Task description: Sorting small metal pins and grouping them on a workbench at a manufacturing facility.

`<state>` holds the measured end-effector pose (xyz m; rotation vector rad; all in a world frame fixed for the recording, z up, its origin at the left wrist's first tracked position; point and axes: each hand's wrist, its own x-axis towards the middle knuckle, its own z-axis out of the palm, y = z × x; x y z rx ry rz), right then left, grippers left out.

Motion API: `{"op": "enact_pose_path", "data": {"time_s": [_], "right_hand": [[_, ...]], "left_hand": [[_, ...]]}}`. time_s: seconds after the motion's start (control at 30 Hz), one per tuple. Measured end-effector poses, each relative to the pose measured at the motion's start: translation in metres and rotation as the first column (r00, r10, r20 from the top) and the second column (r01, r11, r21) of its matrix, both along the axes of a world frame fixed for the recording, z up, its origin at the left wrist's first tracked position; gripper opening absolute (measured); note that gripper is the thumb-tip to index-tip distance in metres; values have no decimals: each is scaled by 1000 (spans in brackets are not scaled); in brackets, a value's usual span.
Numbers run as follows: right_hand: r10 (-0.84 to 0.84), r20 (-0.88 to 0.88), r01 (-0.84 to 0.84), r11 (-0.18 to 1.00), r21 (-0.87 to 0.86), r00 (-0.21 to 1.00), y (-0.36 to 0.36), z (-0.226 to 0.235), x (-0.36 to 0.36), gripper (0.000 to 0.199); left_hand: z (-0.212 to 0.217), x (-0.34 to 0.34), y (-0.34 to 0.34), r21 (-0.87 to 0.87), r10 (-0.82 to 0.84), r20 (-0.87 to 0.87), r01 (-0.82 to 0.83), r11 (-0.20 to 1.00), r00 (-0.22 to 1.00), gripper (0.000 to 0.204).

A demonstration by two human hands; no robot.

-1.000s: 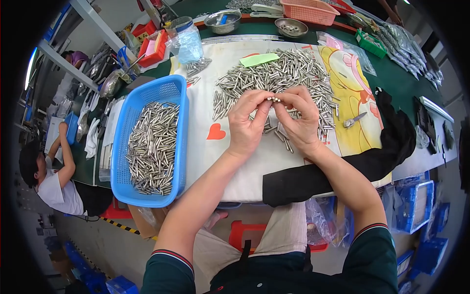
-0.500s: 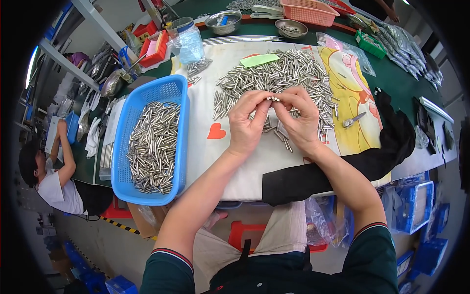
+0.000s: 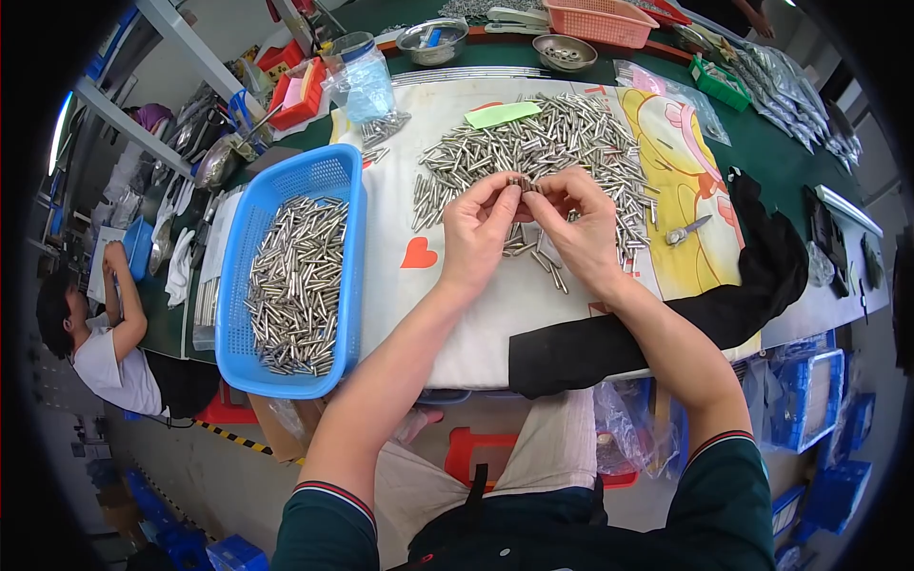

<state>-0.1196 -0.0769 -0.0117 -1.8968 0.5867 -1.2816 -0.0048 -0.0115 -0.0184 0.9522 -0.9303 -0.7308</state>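
My left hand (image 3: 481, 228) and my right hand (image 3: 576, 224) meet fingertip to fingertip over the white cloth (image 3: 428, 305). Between them they pinch a small metal pin (image 3: 522, 183). Just beyond the fingers lies a wide heap of the same short silver pins (image 3: 562, 143). A few loose pins (image 3: 547, 266) rest on the cloth under my right palm. To the left stands a blue plastic basket (image 3: 243, 295) holding several more pins (image 3: 295, 285).
A black cloth (image 3: 666, 324) drapes the table's near edge. Small snips (image 3: 687, 229) lie at the right. A pink basket (image 3: 600, 19), metal bowls (image 3: 564, 49) and a clear bag (image 3: 364, 81) sit at the back. Another person (image 3: 105, 333) sits at far left.
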Motion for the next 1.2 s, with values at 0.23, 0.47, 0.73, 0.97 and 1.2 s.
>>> {"op": "enact_pose_path", "data": {"time_s": [0.23, 0.47, 0.73, 0.97, 1.2], "right_hand": [[6, -17, -4, 994, 105, 1000, -2, -1, -1, 10], [11, -90, 7, 981, 192, 996, -3, -3, -1, 13], [-1, -74, 8, 996, 89, 997, -3, -2, -3, 14], [2, -13, -2, 1000, 13, 1000, 1, 2, -3, 12], [8, 14, -8, 1000, 7, 1000, 1, 2, -3, 13]], "left_hand": [[1, 3, -1, 111, -57, -76, 66, 992, 995, 21], [0, 5, 1, 165, -99, -183, 130, 978, 978, 21], [0, 1, 0, 65, -28, 24, 27, 998, 999, 17], [1, -2, 3, -32, 72, 208, -67, 997, 976, 16], [1, -1, 4, -41, 86, 234, -78, 996, 968, 17]]}}
